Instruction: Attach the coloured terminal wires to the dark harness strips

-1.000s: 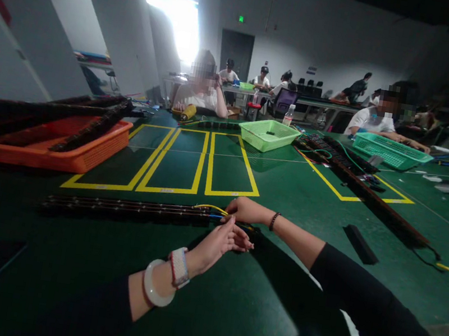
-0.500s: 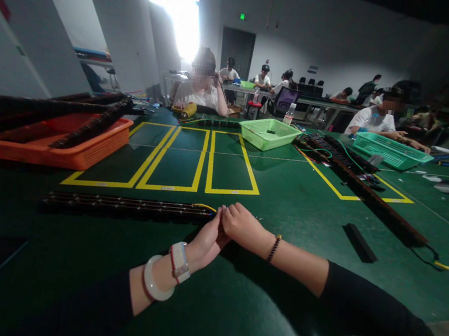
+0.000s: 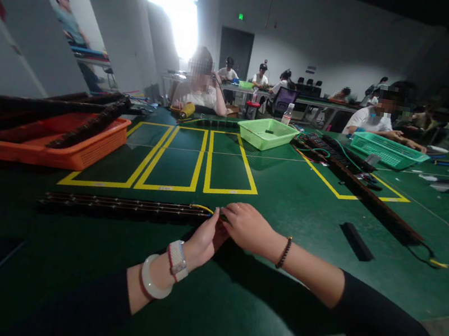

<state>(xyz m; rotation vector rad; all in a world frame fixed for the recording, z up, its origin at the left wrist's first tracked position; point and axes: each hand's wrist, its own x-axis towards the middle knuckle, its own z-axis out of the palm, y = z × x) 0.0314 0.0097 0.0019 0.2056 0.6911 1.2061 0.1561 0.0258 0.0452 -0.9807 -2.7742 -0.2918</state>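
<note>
A long dark strip [image 3: 124, 206] with thin light lines along its top lies across the green table [image 3: 253, 309]. From its right end a yellow wire [image 3: 202, 208] runs to my left hand [image 3: 202, 238], whose thumb and fingers are pinched at the wire ends. My right hand [image 3: 247, 227] meets it there, fingers bent and close together against the left fingertips. What sits between the fingertips is too small and covered to make out.
An orange basket [image 3: 96, 142] with dark strips stands at left. A light green basket [image 3: 266, 133], a teal basket [image 3: 389, 151] and a long dark strip [image 3: 384, 207] lie beyond. A short black piece [image 3: 355, 241] is right. People sit across the table.
My right hand has shifted slightly right and its fingers have loosened from a tighter curl. My left hand stays at the wire. A person has appeared at the far left.
</note>
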